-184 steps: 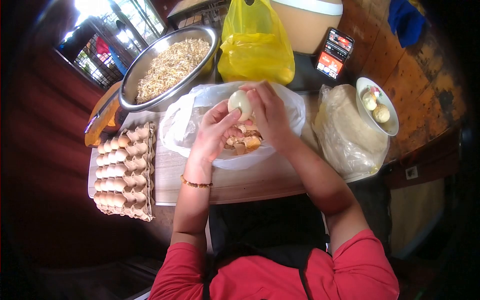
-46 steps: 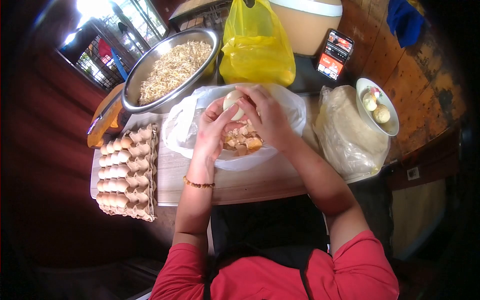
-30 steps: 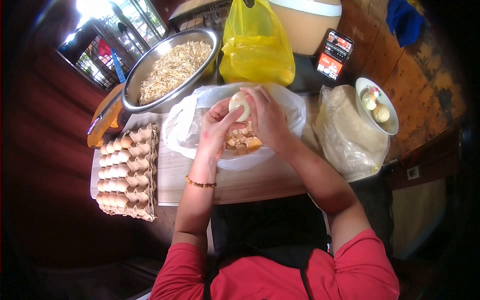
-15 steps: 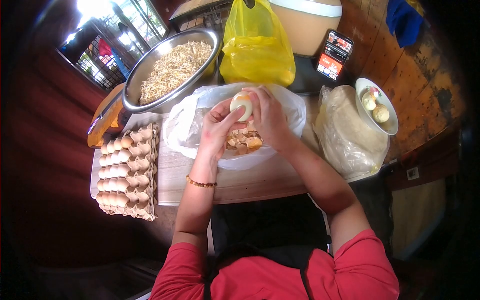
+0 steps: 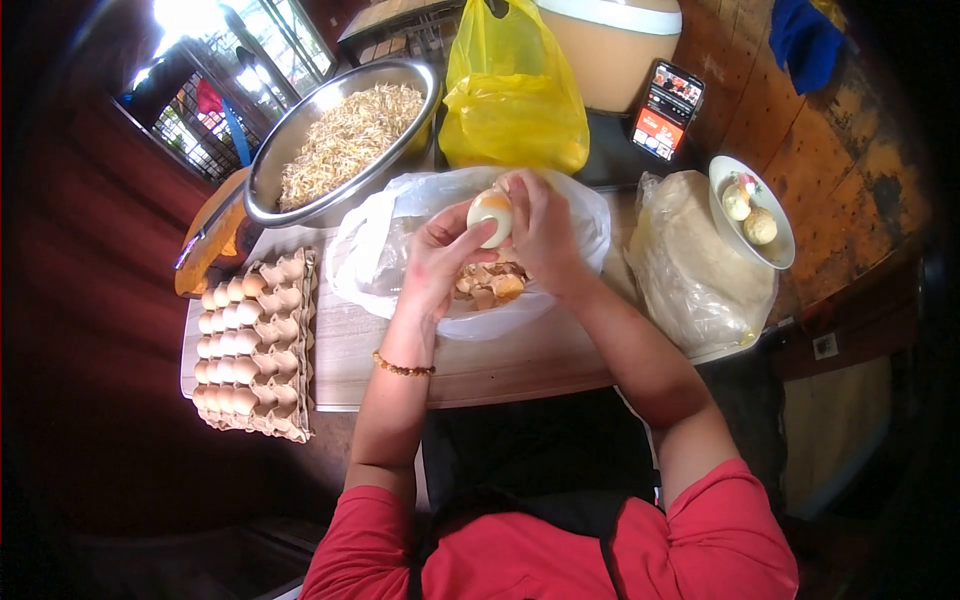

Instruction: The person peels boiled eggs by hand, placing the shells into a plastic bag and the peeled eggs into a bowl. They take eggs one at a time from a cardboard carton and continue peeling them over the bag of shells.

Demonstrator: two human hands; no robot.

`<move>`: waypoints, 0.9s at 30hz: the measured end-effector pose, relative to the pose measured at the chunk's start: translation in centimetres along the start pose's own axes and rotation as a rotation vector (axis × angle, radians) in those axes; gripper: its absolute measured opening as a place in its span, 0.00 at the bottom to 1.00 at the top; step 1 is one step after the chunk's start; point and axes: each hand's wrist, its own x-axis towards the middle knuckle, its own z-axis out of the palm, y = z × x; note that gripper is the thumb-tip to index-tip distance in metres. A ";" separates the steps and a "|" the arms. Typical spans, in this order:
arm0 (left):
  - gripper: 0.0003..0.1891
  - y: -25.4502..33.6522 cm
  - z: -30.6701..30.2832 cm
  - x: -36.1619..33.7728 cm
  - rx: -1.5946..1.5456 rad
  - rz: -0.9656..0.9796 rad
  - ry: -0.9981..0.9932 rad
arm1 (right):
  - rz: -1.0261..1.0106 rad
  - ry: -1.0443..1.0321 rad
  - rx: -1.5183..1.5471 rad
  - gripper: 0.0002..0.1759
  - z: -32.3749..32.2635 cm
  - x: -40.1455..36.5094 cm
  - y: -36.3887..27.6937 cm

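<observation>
A partly peeled boiled egg (image 5: 488, 222) is held up between my two hands, smooth white below with an orange-brown patch near its top. My left hand (image 5: 440, 245) grips it from the left, thumb across its front. My right hand (image 5: 540, 225) has its bent fingers against the egg's upper right side; its fingertips are partly hidden. Beneath them lies a white plastic bag (image 5: 365, 255), spread wide, holding broken eggshells (image 5: 490, 285).
An egg carton (image 5: 285, 355) with several eggs stands at left. Behind are a steel bowl (image 5: 262, 195) of sprouts, a yellow bag (image 5: 515, 120) and a phone (image 5: 667, 110). At right, a clear plastic bag (image 5: 700, 270) sits beside a white bowl (image 5: 775, 252) with peeled eggs.
The egg has shifted slightly right and down in my hands. My right fingers have moved a little over its upper side.
</observation>
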 end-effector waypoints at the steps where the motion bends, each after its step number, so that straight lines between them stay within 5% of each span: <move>1: 0.19 0.1 0.1 -0.1 0.000 0.000 0.000 | -0.017 0.010 0.017 0.17 -0.1 0.1 0.0; 5: 0.19 0.4 -0.3 0.1 -0.028 -0.003 -0.035 | 0.098 -0.088 0.103 0.17 -0.8 0.4 -0.2; 7: 0.19 0.4 -0.7 0.1 -0.025 -0.002 -0.033 | -0.006 -0.158 0.277 0.15 -1.5 0.5 -1.0; 13: 0.20 0.5 -1.0 0.0 -0.006 0.058 -0.017 | -0.174 -0.296 0.126 0.11 -2.0 0.7 -1.2; 16: 0.21 0.7 -1.3 -0.1 0.075 0.073 -0.039 | -0.262 -0.207 0.172 0.10 -1.3 0.8 -0.4; 27: 0.23 0.8 -1.8 -0.1 0.087 0.013 -0.108 | -0.097 -0.283 0.261 0.09 -2.0 0.7 -0.7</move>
